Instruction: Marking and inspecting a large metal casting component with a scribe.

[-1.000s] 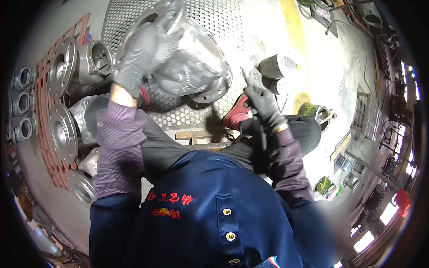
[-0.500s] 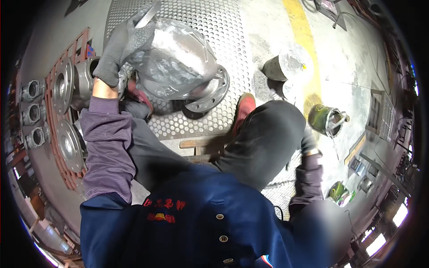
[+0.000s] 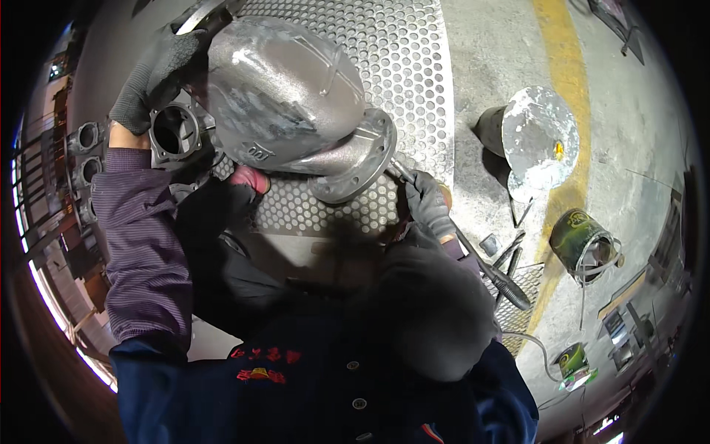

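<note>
A large grey metal casting, like a bulbous valve body, rests on a perforated metal plate between my feet. My left hand, in a dark grey knit glove, closes round the upper left flange of the casting. In a similar glove, my right hand wraps round a slim, rod-like metal tool. Its bright front end is close to the lower right flange; whether it touches cannot be told. A black ribbed length trails behind my right hand.
A paint-splashed bucket stands to the right, beside the yellow floor line. Nearer, a green-and-black can stands on the concrete. Dark rods lie by my right forearm. A smaller ring-ended casting sits below my left hand.
My right hand has come forward from beside my right thigh and now holds the tool by the lower flange. My left hand still grips the upper flange. The view has shifted.
</note>
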### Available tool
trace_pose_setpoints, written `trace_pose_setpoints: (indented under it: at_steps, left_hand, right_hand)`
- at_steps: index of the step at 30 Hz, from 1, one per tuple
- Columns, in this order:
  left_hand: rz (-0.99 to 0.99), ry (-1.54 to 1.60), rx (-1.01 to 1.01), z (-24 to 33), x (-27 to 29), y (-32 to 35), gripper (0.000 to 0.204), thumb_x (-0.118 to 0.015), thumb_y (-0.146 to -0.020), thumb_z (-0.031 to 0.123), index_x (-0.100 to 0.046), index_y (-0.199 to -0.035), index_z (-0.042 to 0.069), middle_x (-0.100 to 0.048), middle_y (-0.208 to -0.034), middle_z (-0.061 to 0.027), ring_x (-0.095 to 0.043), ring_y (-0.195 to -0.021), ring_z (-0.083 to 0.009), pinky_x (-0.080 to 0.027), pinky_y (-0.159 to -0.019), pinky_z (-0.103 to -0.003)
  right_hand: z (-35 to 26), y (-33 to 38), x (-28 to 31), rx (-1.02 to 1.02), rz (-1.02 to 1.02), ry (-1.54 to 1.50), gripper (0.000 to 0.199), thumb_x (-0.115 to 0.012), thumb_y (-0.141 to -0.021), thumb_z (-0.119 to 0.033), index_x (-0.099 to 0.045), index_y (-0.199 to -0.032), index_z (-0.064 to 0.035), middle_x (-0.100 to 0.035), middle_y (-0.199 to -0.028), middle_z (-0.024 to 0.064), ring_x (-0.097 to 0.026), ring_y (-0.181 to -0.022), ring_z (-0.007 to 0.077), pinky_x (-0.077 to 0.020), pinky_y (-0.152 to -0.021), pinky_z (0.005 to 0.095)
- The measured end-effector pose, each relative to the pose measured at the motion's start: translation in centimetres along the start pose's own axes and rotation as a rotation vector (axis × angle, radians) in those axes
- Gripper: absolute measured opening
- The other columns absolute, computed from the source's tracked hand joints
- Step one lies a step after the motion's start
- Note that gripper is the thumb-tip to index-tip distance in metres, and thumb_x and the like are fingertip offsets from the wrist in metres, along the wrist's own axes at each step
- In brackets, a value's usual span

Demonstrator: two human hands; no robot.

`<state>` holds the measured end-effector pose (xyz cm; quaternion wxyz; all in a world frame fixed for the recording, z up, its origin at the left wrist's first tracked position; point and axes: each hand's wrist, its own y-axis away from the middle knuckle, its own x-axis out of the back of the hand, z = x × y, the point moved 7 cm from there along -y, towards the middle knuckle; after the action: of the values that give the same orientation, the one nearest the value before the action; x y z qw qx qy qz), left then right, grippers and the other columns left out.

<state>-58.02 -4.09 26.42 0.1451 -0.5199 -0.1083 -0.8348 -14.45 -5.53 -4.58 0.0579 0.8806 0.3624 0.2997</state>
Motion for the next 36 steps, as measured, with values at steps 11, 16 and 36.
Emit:
trace_pose_setpoints:
  at_steps: [11,16,36]
  left_hand:
    - [-0.097,-0.183,0.084,-2.9,0.5,-2.0,0.043,-0.062,-0.087,0.035,-0.061,-0.111,0.000,-0.063,-0.082,-0.0043,-0.056,-0.068,-0.0109,-0.048,-0.060,-0.029]
    - [-0.145,-0.154,-0.106,-3.1,-0.5,-2.5,0.039,-0.062,-0.088,0.036,-0.062,-0.106,0.001,-0.062,-0.081,-0.0027,-0.055,-0.068,-0.0115,-0.047,-0.061,-0.030]
    - [-0.140,-0.133,0.084,-3.0,-0.3,-2.4,0.029,-0.056,-0.092,0.027,-0.063,-0.103,0.001,-0.060,-0.085,-0.0005,-0.054,-0.073,-0.0091,-0.046,-0.063,-0.026]
  right_hand:
    - [3.5,-0.2,-2.5,-0.098,-0.017,-0.271,0.004,-0.055,-0.079,-0.008,-0.057,-0.081,-0.0043,-0.057,-0.075,0.0196,-0.058,-0.072,0.0372,-0.0453,-0.062,0.0418]
    - [-2.9,-0.8,0.1,0.380,0.254,-0.136,0.010,-0.048,-0.089,-0.008,-0.056,-0.087,-0.0032,-0.053,-0.070,0.0057,-0.049,-0.060,0.0151,-0.0399,-0.054,0.0288]
    - [-1.8,-3.2,-4.1,0.169,0.021,-0.486,0.021,-0.053,-0.085,-0.008,-0.062,-0.104,-0.0036,-0.059,-0.086,0.0171,-0.058,-0.084,0.0330,-0.0463,-0.076,0.0366]
